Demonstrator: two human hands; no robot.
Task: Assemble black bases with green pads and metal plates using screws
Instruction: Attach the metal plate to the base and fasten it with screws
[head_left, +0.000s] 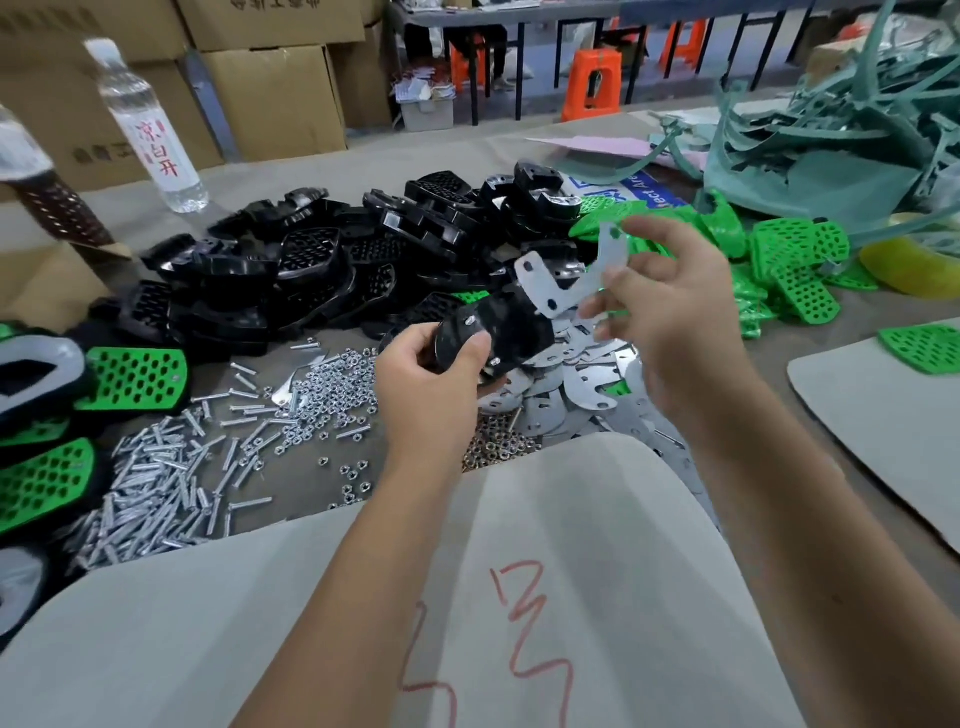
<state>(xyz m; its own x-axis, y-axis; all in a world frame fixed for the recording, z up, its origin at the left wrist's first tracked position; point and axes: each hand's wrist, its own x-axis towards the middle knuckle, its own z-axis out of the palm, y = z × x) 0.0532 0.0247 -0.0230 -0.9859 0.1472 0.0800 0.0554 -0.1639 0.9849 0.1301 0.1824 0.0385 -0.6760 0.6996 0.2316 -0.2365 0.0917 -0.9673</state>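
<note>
A bare strip of tabletop (291, 499) is seen only near the front edge, btwn the screws and a grey sheet (571, 545) lying under the forearms; elsewhere room is taken up by heaps. A second grey sheet (883, 410) overhangs at the right edge.

Counts: 1 water bottle (150, 130) standing at far left, well apart from the hands. Black bases (291, 270) piled in the middle, too many to count. Green pads (795, 260) heaped at right, approx. a dozen or more; several finished pieces (132, 376) at left. Screws (156, 493) and nuts (332, 395) scattered in large nos. Loose metal plates (571, 389) stacked below the hands.

One black base (498, 327) is gripped by the left hand (431, 384), thumb curled over its near edge, two screw ends showing on it. One metal plate (566, 275) is pinched by the right hand (670, 312) at the plate's right end; its lower left end touches the top of the held base.
</note>
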